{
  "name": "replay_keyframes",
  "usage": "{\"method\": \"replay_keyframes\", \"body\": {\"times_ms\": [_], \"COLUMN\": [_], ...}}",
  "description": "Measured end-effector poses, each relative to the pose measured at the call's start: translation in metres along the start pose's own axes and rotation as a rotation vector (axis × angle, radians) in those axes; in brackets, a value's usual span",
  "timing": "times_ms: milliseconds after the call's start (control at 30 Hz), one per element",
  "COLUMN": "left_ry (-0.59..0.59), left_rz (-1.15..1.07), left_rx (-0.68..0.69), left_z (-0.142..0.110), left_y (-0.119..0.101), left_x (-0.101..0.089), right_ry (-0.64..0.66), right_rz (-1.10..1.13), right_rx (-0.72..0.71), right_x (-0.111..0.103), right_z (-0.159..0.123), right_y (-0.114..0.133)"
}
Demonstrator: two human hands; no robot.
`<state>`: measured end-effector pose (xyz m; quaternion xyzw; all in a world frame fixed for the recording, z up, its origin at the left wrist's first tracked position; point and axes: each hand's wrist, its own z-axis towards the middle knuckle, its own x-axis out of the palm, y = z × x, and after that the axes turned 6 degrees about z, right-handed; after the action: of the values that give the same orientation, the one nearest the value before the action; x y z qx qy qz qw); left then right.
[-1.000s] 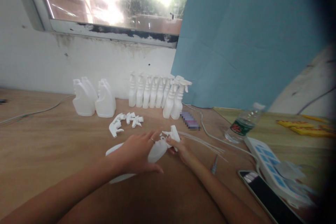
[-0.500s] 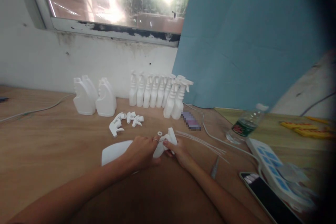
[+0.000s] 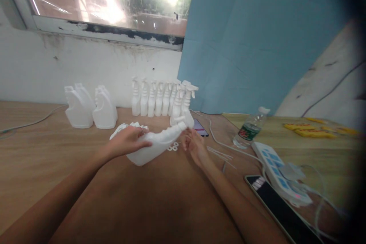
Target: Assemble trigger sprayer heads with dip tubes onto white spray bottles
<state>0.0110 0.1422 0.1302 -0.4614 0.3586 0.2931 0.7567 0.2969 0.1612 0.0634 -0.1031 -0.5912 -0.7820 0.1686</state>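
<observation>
A white plastic spray bottle (image 3: 148, 148) is tilted above the table, its neck pointing up and to the right. My left hand (image 3: 127, 141) is closed around its body, the thumb lying along the near side. At the top of the neck is a white part that looks like a trigger head; its details are blurred. Just right of that end is my right hand (image 3: 196, 146), its fingers loosely bent and apart with nothing visible in them. White ring washers (image 3: 173, 146) lie beneath the neck. Loose white trigger heads (image 3: 120, 129) are partly hidden behind my left hand.
Several spray bottles (image 3: 151, 101) stand by the wall, with white jugs (image 3: 105, 110) to their left. Thin white tubes (image 3: 219, 153), a drink bottle (image 3: 248, 131), a power strip (image 3: 271, 164) and a dark phone (image 3: 277, 206) are on the right. Another phone (image 3: 201, 127) lies behind.
The bottle, earlier low with both hands at its head, is now raised and held by the body in my left hand. My right hand has come off the head. The view has shifted right.
</observation>
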Motion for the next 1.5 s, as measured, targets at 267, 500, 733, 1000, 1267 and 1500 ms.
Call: {"method": "replay_keyframes", "body": {"times_ms": [267, 500, 733, 1000, 1267, 1500], "left_ry": [-0.277, -0.321, -0.368, -0.348, -0.283, -0.177], "left_rz": [-0.032, 0.022, 0.038, 0.078, 0.282, 0.439], "left_rx": [-0.318, -0.339, -0.338, -0.326, -0.159, 0.046], "left_z": [0.077, 0.127, 0.148, 0.165, 0.117, 0.044], "left_y": [0.006, 0.007, -0.005, -0.011, 0.017, 0.042], "left_x": [0.033, 0.093, 0.129, 0.143, 0.116, 0.099], "right_ry": [0.193, 0.501, 0.535, 0.666, 0.789, 0.774], "right_rz": [-0.815, -1.284, -1.453, -1.362, -1.137, -1.083], "right_rx": [-0.236, -0.367, -0.362, -0.397, -0.474, -0.508], "right_x": [-0.021, -0.009, 0.001, 0.009, 0.019, 0.026], "right_z": [0.001, -0.014, -0.017, -0.022, -0.028, -0.03], "right_y": [-0.009, -0.02, -0.031, -0.029, -0.031, -0.037]}}
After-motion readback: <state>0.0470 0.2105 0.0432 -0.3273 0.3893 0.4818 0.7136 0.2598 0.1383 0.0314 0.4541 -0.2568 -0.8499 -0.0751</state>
